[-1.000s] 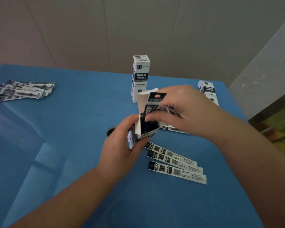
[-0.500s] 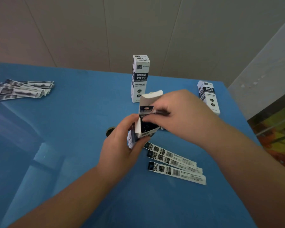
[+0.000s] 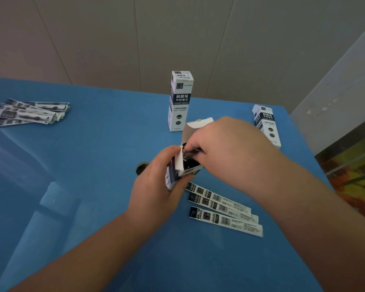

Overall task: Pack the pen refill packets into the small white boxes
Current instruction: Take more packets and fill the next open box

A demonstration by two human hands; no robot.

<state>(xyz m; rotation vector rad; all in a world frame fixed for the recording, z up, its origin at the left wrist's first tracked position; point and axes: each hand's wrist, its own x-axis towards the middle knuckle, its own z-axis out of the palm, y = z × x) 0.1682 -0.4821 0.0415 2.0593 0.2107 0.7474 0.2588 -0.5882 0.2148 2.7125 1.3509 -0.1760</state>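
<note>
My left hand (image 3: 156,186) grips the open box (image 3: 182,171) upright; right hand (image 3: 223,148) directly above pinches a refill packet (image 3: 189,153), its length plunging into the box mouth.

We note a blue surface (image 3: 93,165), glossy, with pale reflections along its left and lower-left part. A small dark round spot (image 3: 141,167) sits on it near the middle; we cannot tell what it is. Behind the surface stands a beige panelled wall (image 3: 114,39) with thin vertical seams. At the right, a pale grey wall (image 3: 335,87) slants away, flecked with a few white marks. Low at the right edge we see something patterned in orange, yellow and green (image 3: 354,180), blurred.
</note>
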